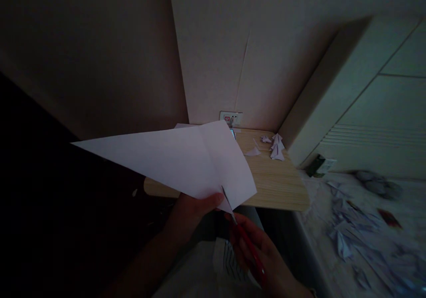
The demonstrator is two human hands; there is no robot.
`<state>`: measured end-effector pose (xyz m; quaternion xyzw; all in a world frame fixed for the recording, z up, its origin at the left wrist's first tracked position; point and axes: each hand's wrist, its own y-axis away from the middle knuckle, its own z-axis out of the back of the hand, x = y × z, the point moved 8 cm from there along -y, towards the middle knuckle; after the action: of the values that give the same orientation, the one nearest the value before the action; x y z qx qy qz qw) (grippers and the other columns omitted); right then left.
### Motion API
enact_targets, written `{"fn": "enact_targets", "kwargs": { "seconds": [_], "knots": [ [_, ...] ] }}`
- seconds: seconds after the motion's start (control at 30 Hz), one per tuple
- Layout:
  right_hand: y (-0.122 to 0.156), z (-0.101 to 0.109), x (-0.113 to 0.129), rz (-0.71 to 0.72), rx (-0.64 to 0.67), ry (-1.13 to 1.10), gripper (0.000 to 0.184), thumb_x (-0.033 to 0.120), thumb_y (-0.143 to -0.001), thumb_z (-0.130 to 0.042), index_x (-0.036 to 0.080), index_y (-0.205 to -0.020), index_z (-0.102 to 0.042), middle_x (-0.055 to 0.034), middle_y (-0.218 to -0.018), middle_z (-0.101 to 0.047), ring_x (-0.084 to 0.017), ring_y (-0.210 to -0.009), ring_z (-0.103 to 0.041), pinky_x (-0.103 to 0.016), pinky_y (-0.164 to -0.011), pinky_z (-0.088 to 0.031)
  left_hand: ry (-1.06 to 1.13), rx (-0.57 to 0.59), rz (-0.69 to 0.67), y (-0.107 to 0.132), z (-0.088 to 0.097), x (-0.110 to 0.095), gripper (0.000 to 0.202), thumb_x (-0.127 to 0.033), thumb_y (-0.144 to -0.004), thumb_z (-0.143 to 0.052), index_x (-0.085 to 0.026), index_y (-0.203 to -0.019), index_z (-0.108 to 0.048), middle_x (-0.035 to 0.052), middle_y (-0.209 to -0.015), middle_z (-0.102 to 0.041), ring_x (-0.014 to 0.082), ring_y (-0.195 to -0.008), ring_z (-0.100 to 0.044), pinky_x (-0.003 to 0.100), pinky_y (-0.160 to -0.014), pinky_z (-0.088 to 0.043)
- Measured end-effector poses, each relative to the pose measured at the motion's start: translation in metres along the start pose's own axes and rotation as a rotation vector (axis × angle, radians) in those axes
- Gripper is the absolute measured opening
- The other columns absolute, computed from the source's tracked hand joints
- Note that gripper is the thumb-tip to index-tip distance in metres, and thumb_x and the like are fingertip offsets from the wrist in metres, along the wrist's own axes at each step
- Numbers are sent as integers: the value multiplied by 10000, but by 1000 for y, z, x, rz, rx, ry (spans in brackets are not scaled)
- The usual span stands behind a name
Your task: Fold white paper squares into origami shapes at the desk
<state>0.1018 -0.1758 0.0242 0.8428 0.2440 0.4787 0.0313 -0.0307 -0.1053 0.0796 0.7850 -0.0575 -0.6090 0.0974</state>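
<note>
1. Head view, hands: the left hand (196, 207) pinches a large white sheet of paper (186, 160) at its lower edge, with the fingers (213, 199) clamped on it. The right hand (262, 253) is clenched round the red handles of the scissors (244, 240).
2. Head view, the key relation: the sheet is held in the air in front of the tabletop (276, 182). Its long axis runs from a far-left point down to the right corner. The scissors point up and left from the right hand, and the blades meet the sheet's lower edge just right of the left thumb. The left hand is the nearer one to the paper.
3. Head view, surroundings: small folded paper trees (277, 147) stand at the back of the tabletop, near a pale cabinet (366, 103). Paper scraps lie on the bed (349, 231) to the right.
4. Head view, writing: the wall socket (230, 118) bears a red mark, too small to read. No other lettering is legible in the dim light.
</note>
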Motion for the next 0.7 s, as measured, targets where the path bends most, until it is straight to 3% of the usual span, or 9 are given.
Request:
{"fn": "enact_targets", "kwargs": {
  "seconds": [0.23,0.4,0.7],
  "knots": [
    [1,1,-1,-12,-40,-64,410,416,-724,-695,284,-1101,-604,-3,-744,-557,-54,-533,-423,-150,-448,-322,-8,19,0,-2,3,6,296,-270,-574,-772,-158,-818,-648,29,-747,-686,167,-645,-611,269,-615,-482],
    [0,-1,-2,-18,-23,-89,400,412,-714,-706,295,-1085,-609,10,-713,-536,-35,-482,-356,-146,-420,-277,-9,12,-16,-3,4,5,321,-259,-585,-772,-159,-862,-644,38,-826,-695,170,-711,-624,265,-659,-491],
    [1,-4,-1,-23,-14,-69,393,399,-751,-676,281,-1116,-589,16,-715,-523,-37,-493,-370,-152,-437,-281,-5,-1,9,-1,1,2,291,-277,-548,-781,-139,-769,-653,33,-699,-678,161,-630,-604,261,-597,-484]
  ]
}}
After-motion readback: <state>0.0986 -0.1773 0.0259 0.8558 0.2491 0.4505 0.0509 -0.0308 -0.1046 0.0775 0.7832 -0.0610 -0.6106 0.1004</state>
